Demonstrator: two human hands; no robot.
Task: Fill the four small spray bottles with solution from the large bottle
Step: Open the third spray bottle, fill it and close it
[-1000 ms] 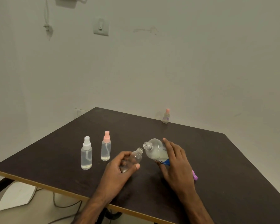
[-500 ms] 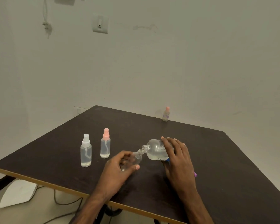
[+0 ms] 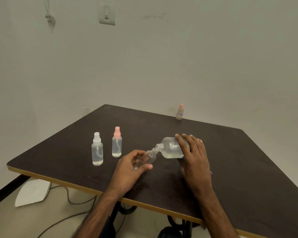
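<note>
A plain, sparsely furnished indoor room, a spare room or simple workspace; which of the two cannot be told. The off-white walls [image 3: 213, 57] are scuffed, with a wall switch [image 3: 107, 15] and a dangling cord [image 3: 48, 17]. A dark laminate counter [image 3: 256, 160] with a pale edge band stands in the corner. Loose cables [image 3: 79, 203] trail across the pale floor [image 3: 33, 224].

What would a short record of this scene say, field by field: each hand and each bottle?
left hand: grips the uncapped small bottle, tilted
right hand: holds the large bottle tipped, mouth at the small bottle's neck
left of the hands: white-capped bottle, pink-capped bottle, both upright
far bottle: upright near the back edge of the table
</note>
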